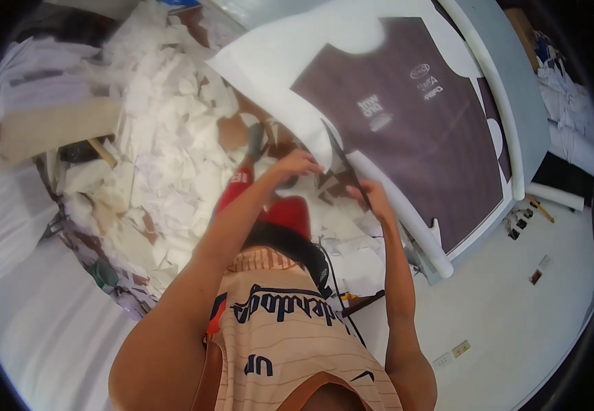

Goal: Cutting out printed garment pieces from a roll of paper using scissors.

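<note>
A white sheet [262, 51] lies over the table, printed with a large dark brown shirt panel [406, 130] that carries small white marks. My right hand [373, 198] is closed around long dark scissors [346, 159], whose blades point up and away along the panel's left edge. To its left, my left hand [298, 164] has its fingers bent together at the loose, hanging edge of the white sheet. Whether that edge is cut through at the blades is too blurred to tell.
A big heap of white scraps [166, 130] covers the floor at left, with brown offcuts [232, 133] among them. A white roll [406, 219] runs along the table's near edge, another roll [492, 89] along its right. A cardboard piece [57, 130] lies far left.
</note>
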Demonstrator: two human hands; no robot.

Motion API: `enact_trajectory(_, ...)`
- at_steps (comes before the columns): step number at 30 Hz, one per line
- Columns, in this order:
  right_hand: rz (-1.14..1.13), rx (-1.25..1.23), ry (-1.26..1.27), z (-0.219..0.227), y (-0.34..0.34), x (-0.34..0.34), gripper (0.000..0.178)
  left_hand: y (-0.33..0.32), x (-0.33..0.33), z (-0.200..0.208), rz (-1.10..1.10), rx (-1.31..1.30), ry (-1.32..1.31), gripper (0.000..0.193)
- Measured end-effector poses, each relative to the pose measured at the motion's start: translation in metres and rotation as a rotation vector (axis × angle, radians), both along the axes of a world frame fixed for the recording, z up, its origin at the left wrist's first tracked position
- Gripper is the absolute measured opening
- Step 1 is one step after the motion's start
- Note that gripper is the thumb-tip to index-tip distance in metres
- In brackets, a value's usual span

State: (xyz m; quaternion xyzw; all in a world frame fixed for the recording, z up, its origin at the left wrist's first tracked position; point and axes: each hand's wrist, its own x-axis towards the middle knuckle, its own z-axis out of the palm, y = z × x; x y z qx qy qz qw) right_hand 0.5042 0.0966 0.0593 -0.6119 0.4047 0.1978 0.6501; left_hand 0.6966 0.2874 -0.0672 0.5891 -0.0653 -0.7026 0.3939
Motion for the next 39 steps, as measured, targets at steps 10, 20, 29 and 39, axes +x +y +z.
enact_trajectory(10,0.262,-0.073,0.038,0.013,-0.041,0.077,0.044,0.01,0.001,-0.004,-0.029,-0.008,-0.032,0.03)
enact_trajectory(20,0.36,-0.121,-0.007,0.014,-0.02,0.153,0.043,0.03,0.01,-0.001,-0.022,-0.082,-0.097,0.03)
enact_trajectory(29,-0.13,-0.019,0.031,-0.01,0.106,0.087,0.025,0.051,0.184,0.162,-0.236,0.046,-0.833,0.04)
enact_trajectory(39,-0.883,0.146,-0.131,-0.01,0.203,0.127,0.03,-0.056,0.21,0.117,-0.274,-0.515,-1.609,0.055)
